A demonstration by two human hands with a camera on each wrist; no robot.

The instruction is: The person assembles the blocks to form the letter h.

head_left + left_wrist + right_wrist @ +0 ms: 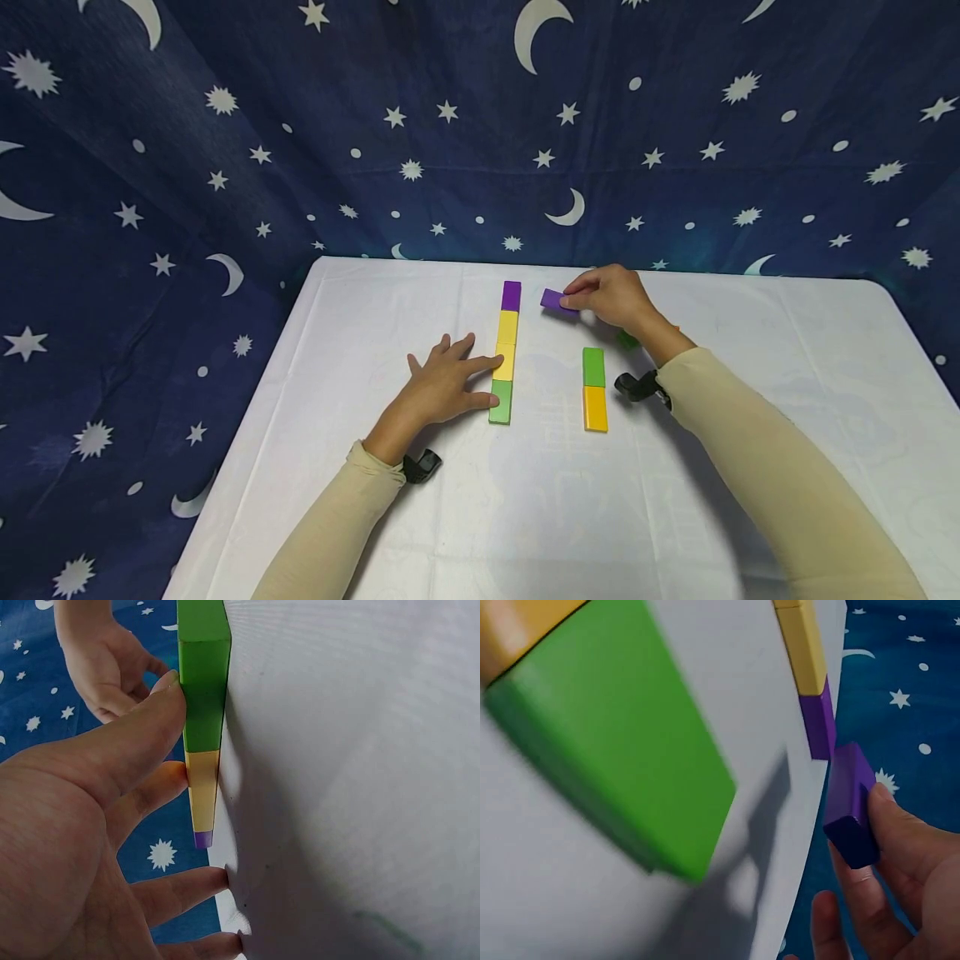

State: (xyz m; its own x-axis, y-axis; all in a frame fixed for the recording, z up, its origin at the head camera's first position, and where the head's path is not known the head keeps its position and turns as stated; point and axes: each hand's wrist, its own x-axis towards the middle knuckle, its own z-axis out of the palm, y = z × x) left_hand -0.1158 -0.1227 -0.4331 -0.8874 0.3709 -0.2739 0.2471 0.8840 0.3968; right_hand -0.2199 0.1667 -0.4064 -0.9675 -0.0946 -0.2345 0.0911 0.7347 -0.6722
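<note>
My right hand (617, 298) pinches a purple block (552, 300) between thumb and fingers, a little above the table at its far side. In the right wrist view, this held block (849, 796) tilts beside the end of a row. That row runs away from me: a green block (500, 406) nearest, two yellow blocks (507, 327) in the middle, a purple block (512, 296) farthest. With fingers spread, my left hand (438, 390) rests at the row's left side; thumb and index fingertip touch the green block and the nearer yellow one.
Right of the row, a second green block (593, 367) lies end to end with an orange-yellow block (596, 409). Another green block (628, 339) is partly hidden under my right wrist. The white table (525, 517) ends at a dark blue star-patterned cloth (480, 125).
</note>
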